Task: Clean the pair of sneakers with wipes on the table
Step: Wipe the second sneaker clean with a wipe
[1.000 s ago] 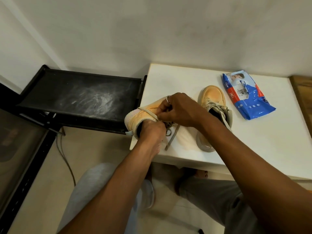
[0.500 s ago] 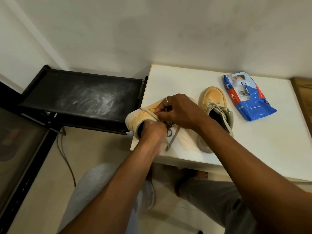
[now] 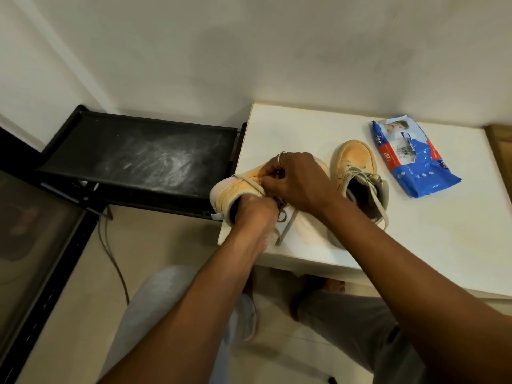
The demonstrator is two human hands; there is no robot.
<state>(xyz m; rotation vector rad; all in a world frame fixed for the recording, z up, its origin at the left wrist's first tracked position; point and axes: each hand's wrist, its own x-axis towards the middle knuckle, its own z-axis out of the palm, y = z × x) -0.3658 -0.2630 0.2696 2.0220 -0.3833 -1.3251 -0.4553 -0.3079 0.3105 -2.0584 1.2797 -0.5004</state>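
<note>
Head view: finds the held sneaker [image 3: 238,192], a tan-orange high-top, tipped on its side at the near-left corner of the white table [image 3: 443,245], with the heel overhanging the left edge. Wraps the left hand [image 3: 256,210] around the ankle collar, fingers curled at the opening to brace the shoe. Pinches the lace [image 3: 249,182] near the eyelets with the right hand [image 3: 299,184], fingers bunched and closed on it, a ring [image 3: 281,156] on one of them. Lets a loose lace end dangle toward the front edge of the table. Leaves the second sneaker [image 3: 357,159] upright just beside, to the right, toe toward the wall and laces slack over its open collar. Shows the blue wipes pack [image 3: 415,162] lying flat farther right, apart from both shoes, its top flap seemingly peeled. Holds no wipe in either hand. Shows a dusty black rack [image 3: 138,156] left of the table.

Judging by looks: light enough for one hand, soft and pliable across the suede-like upper, stiffer at the sole and heel. Best gripped at the heel, or with a hand inside the collar to stop the upper caving under wiping pressure. Probably darkens if rubbed too wet, so calls for light strokes. Lace thin, limp and quick to slip, needing a fingertip pinch. Could slide off the corner, given the overhang, unless braced
</note>
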